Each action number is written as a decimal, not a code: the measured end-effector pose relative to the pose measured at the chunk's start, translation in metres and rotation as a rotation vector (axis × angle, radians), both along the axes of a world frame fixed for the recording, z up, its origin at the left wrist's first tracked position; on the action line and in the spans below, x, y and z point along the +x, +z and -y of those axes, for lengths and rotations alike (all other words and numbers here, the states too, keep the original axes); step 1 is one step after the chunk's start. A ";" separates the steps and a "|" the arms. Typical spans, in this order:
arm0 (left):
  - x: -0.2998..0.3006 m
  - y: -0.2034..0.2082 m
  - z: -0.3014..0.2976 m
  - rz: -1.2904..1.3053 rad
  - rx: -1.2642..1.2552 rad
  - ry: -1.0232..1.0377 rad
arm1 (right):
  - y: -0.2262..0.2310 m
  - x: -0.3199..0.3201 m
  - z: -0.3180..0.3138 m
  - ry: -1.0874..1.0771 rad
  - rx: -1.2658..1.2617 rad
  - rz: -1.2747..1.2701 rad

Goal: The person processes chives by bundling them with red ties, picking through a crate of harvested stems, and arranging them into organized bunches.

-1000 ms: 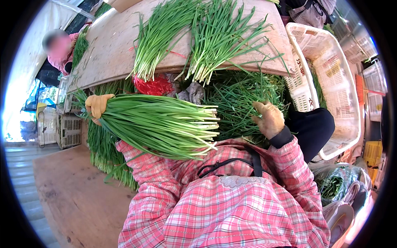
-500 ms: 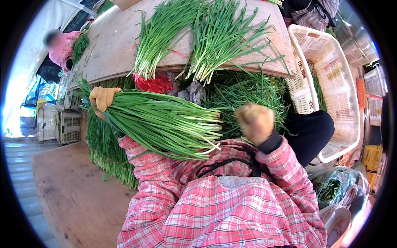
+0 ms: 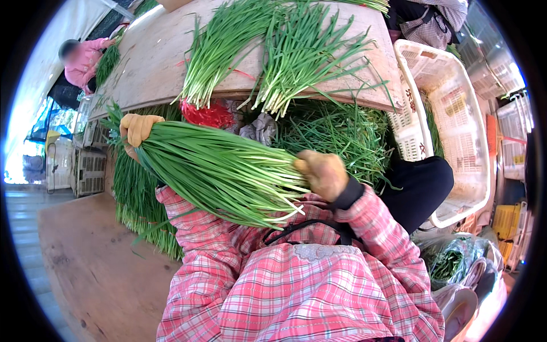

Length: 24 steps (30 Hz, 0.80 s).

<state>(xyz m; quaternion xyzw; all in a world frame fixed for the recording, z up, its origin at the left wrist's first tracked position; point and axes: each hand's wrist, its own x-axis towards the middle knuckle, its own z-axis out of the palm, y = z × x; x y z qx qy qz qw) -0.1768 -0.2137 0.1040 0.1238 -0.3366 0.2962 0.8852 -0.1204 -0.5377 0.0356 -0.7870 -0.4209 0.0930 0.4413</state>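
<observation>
The left hand (image 3: 135, 128), in a tan glove, is wrapping its fingers tight around the leafy end of a thick bundle (image 3: 219, 171) of green chives, the fist closing over the stalks. The right hand (image 3: 322, 172), gloved the same, is pressing against the pale cut ends of that bundle; its fingers are curling inward, but whether they are gripping stalks or just butting against them cannot be told. The bundle is lying crosswise in front of the chest, slanting down from the left hand to the right, over the pink plaid sleeves (image 3: 194, 219).

Beyond the hands, a wooden board (image 3: 154, 68) is carrying two loose bunches (image 3: 268, 51) whose root ends are hanging over its near edge. Under that edge, more chives are piling up around a red bag (image 3: 206, 114). To the right, a white crate (image 3: 456, 102) is crowding close beside the board. To the lower left, a bare brown surface (image 3: 91, 268) is leaving open room. At the far left, another person in pink (image 3: 85, 57) is sitting at the board's end.
</observation>
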 end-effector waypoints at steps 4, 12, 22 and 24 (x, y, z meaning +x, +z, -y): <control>-0.007 0.013 -0.018 -0.124 0.062 -0.037 | -0.043 0.026 0.068 -0.296 -0.358 -0.104; 0.042 0.028 0.003 -0.111 0.113 -0.272 | -0.001 0.032 -0.011 0.174 0.339 -0.440; 0.081 0.030 -0.011 -0.833 0.203 -0.068 | -0.044 0.034 0.050 -0.166 0.027 -0.587; 0.101 0.045 0.001 -1.042 0.195 0.166 | -0.033 0.041 0.070 -0.324 -0.031 -0.639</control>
